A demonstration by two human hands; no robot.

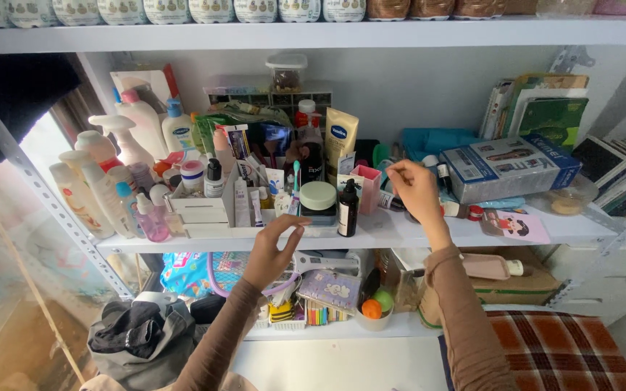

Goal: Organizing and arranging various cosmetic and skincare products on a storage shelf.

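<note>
My left hand (272, 248) reaches up to the front edge of the white shelf (371, 235), its fingers apart and empty, just below a toothbrush (295, 187) and a round green-lidded jar (318, 200). A dark pump bottle (348, 208) stands right of the jar. My right hand (415, 191) is raised over the shelf with thumb and forefinger pinched together near a pink box (368, 187); whether it holds something small I cannot tell.
White bottles and spray bottles (104, 174) crowd the shelf's left. A white organiser (204, 210) holds tubes. A blue-and-white carton (507, 168) and books (545, 108) stand right. Below lie a basket of small items (327, 293), a bowl of fruit (375, 304) and a plaid cushion (566, 347).
</note>
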